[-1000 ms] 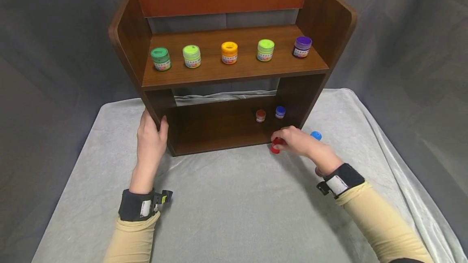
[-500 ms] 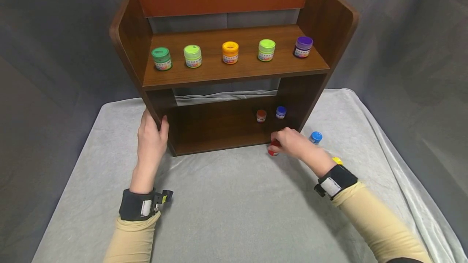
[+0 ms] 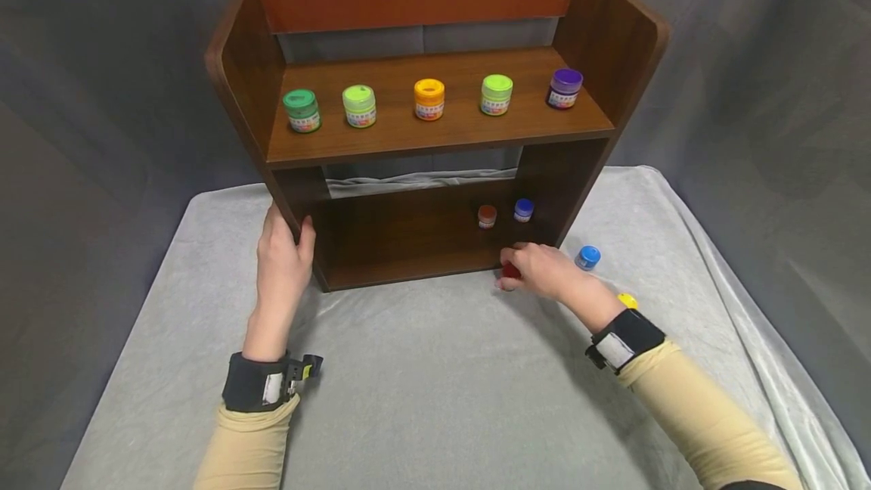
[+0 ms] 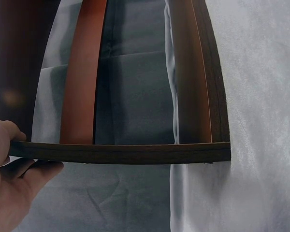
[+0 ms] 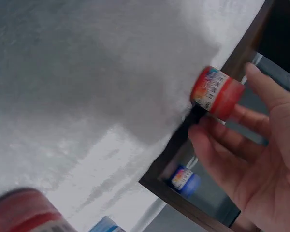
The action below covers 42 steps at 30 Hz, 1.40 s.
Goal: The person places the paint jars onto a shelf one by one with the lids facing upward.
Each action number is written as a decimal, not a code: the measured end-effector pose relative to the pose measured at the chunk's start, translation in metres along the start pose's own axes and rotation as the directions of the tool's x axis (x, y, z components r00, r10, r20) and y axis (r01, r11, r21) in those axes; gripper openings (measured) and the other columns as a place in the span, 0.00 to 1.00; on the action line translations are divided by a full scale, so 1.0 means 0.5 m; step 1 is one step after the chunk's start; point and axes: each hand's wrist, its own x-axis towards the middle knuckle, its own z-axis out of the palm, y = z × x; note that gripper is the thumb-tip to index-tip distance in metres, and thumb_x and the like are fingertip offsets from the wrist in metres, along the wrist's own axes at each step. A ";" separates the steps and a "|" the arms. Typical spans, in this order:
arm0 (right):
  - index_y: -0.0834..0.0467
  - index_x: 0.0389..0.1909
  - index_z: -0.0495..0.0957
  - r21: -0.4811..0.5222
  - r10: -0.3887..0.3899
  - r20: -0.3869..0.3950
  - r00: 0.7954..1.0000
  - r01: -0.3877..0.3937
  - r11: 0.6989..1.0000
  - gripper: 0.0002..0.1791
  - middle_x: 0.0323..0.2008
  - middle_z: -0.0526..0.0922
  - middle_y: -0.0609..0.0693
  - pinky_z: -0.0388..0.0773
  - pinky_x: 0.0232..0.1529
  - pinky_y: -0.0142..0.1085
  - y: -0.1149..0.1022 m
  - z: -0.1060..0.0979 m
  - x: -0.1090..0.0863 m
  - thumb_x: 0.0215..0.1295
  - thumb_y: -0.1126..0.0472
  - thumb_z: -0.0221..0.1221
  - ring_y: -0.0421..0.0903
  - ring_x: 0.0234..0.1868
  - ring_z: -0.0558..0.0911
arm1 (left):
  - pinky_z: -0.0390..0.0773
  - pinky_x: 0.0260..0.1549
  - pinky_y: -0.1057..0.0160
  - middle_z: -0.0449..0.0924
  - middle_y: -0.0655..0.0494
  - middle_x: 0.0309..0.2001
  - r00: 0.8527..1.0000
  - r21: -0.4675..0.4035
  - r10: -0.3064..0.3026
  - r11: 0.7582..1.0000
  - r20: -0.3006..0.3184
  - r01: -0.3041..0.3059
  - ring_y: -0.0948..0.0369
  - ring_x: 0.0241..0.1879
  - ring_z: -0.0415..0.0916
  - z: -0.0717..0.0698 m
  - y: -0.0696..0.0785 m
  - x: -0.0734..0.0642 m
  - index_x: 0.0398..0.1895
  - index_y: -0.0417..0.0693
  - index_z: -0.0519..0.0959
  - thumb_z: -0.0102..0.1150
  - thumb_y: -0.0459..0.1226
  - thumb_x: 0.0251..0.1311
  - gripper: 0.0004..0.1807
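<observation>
A dark wooden two-tier shelf (image 3: 435, 144) stands on the cloth. My left hand (image 3: 282, 271) grips its left side panel, thumb on the inner side and fingers outside; the left wrist view shows the panel edge (image 4: 125, 153) between them. Beside the lower front edge, my right hand (image 3: 540, 271) has its fingers spread about a small red paint jar (image 5: 217, 93), upright with its lid toward the palm. Most of that jar is hidden in the head view. Inside the lower tier are a brown-red jar (image 3: 486, 217) and a dark blue jar (image 3: 523, 210).
On the upper tier stand several jars: dark green (image 3: 302, 111), two light green, orange (image 3: 429, 100) and purple (image 3: 564, 88). Right of the shelf, a light blue jar (image 3: 587, 258) and a yellow lid (image 3: 627, 300) are on the cloth. Another red jar (image 5: 29, 212) shows in the right wrist view.
My right hand has shifted slightly left with the red jar, then its fingers have loosened around it. The forearm has uncovered the light blue jar and the yellow lid. My left hand stays put.
</observation>
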 end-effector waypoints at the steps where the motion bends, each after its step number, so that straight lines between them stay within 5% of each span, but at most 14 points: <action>1: 0.56 0.43 0.81 0.015 -0.020 0.012 1.000 0.020 1.000 0.18 0.34 0.83 0.52 0.81 0.34 0.37 -0.001 -0.002 -0.002 0.59 0.50 0.70 0.45 0.31 0.80 | 0.74 0.55 0.39 0.73 0.30 0.58 1.000 -0.001 0.000 1.000 0.000 0.000 0.37 0.58 0.74 0.000 0.000 0.000 0.65 0.31 0.65 0.52 0.32 0.69 0.24; 6: 0.58 0.49 0.80 0.098 -0.122 0.069 0.990 0.115 0.989 0.21 0.43 0.83 0.56 0.84 0.47 0.43 -0.008 -0.013 -0.009 0.53 0.62 0.73 0.50 0.43 0.83 | 0.75 0.55 0.39 0.73 0.30 0.58 1.000 -0.001 -0.015 1.000 0.007 0.015 0.37 0.58 0.75 -0.001 0.002 -0.002 0.66 0.31 0.65 0.52 0.32 0.70 0.24; 12: 0.58 0.46 0.81 0.076 -0.164 0.055 0.985 0.159 0.984 0.20 0.41 0.83 0.55 0.85 0.47 0.42 -0.011 -0.016 -0.010 0.51 0.69 0.73 0.48 0.41 0.82 | 0.76 0.55 0.39 0.73 0.30 0.57 0.999 -0.002 -0.028 1.000 0.016 0.028 0.38 0.57 0.75 -0.003 0.006 -0.001 0.66 0.32 0.65 0.52 0.34 0.70 0.24; 42: 0.63 0.49 0.80 0.151 -0.174 -0.122 0.977 0.191 0.970 0.20 0.42 0.86 0.57 0.85 0.47 0.44 -0.029 -0.038 0.021 0.54 0.68 0.71 0.50 0.42 0.84 | 0.76 0.52 0.39 0.74 0.31 0.54 1.000 -0.004 -0.030 1.000 0.007 0.030 0.37 0.54 0.77 -0.001 0.001 -0.001 0.65 0.32 0.66 0.53 0.34 0.69 0.24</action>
